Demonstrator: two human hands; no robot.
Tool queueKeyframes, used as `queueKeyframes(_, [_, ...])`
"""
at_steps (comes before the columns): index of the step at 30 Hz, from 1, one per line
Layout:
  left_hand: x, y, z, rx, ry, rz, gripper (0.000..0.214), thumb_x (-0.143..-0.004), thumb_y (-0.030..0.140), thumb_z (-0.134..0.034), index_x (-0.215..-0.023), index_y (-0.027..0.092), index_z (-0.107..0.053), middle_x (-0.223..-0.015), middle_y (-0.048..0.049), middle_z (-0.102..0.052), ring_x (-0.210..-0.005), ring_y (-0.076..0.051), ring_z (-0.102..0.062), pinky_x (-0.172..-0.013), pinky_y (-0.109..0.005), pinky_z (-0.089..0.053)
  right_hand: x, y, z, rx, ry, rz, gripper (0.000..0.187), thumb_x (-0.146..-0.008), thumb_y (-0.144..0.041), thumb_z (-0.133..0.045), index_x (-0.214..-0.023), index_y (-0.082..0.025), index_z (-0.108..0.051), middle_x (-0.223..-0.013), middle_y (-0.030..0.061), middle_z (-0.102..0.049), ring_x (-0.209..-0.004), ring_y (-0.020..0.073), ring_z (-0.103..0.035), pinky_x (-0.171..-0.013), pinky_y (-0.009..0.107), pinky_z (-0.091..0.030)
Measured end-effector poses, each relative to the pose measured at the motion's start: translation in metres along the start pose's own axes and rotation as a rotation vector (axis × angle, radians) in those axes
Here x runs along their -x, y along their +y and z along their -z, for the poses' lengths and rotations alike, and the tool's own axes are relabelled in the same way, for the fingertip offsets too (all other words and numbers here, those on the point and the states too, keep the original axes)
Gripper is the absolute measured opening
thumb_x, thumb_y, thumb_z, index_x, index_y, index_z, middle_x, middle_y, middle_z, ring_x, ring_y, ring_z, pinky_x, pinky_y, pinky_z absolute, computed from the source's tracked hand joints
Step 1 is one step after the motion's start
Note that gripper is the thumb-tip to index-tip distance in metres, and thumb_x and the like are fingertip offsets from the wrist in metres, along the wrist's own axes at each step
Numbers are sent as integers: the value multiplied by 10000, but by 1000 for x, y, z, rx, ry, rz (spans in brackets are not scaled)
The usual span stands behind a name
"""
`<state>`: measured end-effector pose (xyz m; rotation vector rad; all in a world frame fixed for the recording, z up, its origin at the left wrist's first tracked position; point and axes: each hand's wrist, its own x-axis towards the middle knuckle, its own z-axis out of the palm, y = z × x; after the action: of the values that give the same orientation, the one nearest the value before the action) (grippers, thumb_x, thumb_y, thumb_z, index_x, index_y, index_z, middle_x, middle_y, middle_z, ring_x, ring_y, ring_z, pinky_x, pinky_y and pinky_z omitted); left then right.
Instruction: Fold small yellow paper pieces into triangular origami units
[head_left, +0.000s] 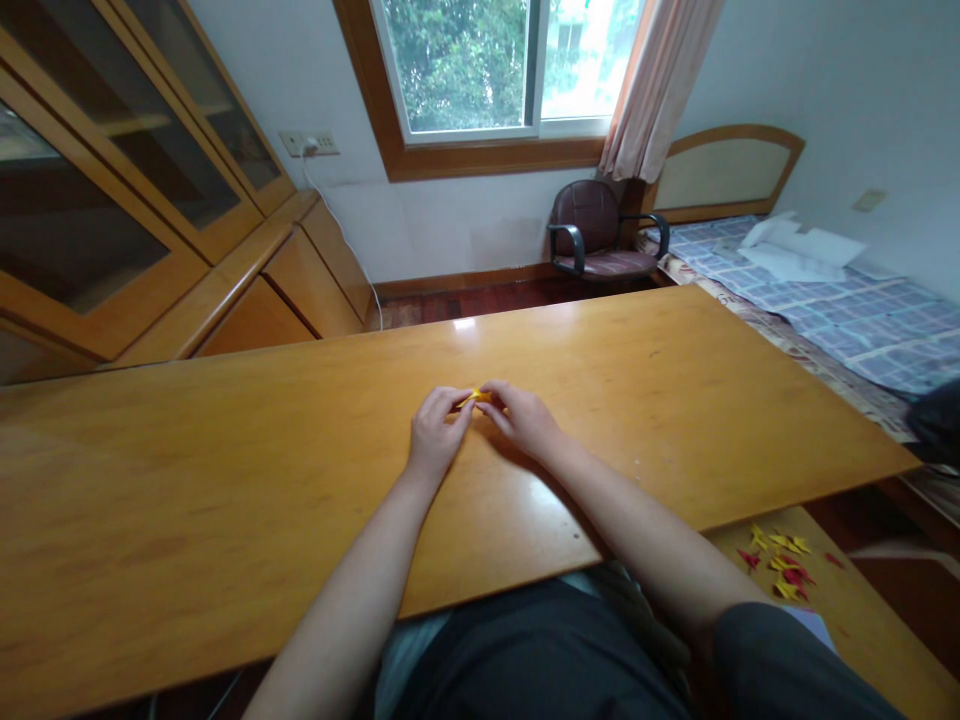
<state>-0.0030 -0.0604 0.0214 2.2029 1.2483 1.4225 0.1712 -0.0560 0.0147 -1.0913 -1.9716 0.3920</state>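
Note:
A small yellow folded paper piece (475,396), pointed like an origami crane, is held just above the wooden table (225,480). My left hand (439,425) pinches its left side between thumb and fingers. From the right, my right hand (521,415) grips the other side the same way. The fingertips of both hands nearly meet and cover much of the paper, so its exact folds are hidden.
Several yellow and red folded paper pieces (784,565) lie on a lower wooden surface (892,640) at the right. Beyond the table are a brown armchair (596,235), a bed (840,300) and a glass-fronted cabinet (255,300).

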Motion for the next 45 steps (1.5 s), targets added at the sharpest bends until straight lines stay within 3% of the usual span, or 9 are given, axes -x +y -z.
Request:
queueKeyframes(20, [-2,0,-1,-30,37,-3,146,-898,288,-598,-975,208,-691,-914,-47,-679,-849,-157,-638,-768,-286,-540,-2,2,-4,-29,85,14,174,-928,-278,-576,-1022,-193,-695,-975,88,-736,-879,179,-683,-817,289,-527])
queueKeyframes(27, [-1,2,0,33,-25,20,188,-873,291,-619,-1040,222,-669,-960,-45,-659,-876,-168,-625,-793,-308,-552,-4,2,-3,-115,100,-79,151,-903,-263,-600,-980,-200,-714,-950,77,-743,-850,183,-695,-789,300,-541])
queueKeyframes(32, [1,1,6,112,-75,14,268,-886,228,-546,-1135,236,-644,-1057,-61,-617,-963,-189,-603,-856,-351,-545,-5,5,0,-329,85,-168,163,-895,-299,-607,-945,-180,-707,-845,54,-741,-769,169,-700,-755,292,-555])
queueKeyframes(35, [0,-2,9,113,-48,53,234,-925,220,-485,-1061,229,-675,-1020,-55,-628,-961,-187,-602,-887,-361,-519,-5,9,2,-426,60,-199,153,-882,-296,-622,-924,-176,-707,-840,53,-736,-767,167,-699,-748,289,-557])
queueKeyframes(40, [-1,-4,8,198,-128,91,161,-919,280,-554,-957,224,-700,-942,-45,-644,-914,-173,-612,-810,-312,-521,-5,11,6,-448,-62,-181,139,-867,-287,-629,-896,-184,-718,-828,36,-728,-750,153,-674,-727,275,-537])
queueKeyframes(45, [-2,-4,7,325,-158,133,145,-898,319,-597,-885,219,-701,-913,-44,-656,-882,-174,-626,-791,-313,-527,-6,8,7,-551,-71,-237,148,-841,-301,-647,-859,-168,-711,-761,21,-703,-689,137,-638,-688,263,-517])
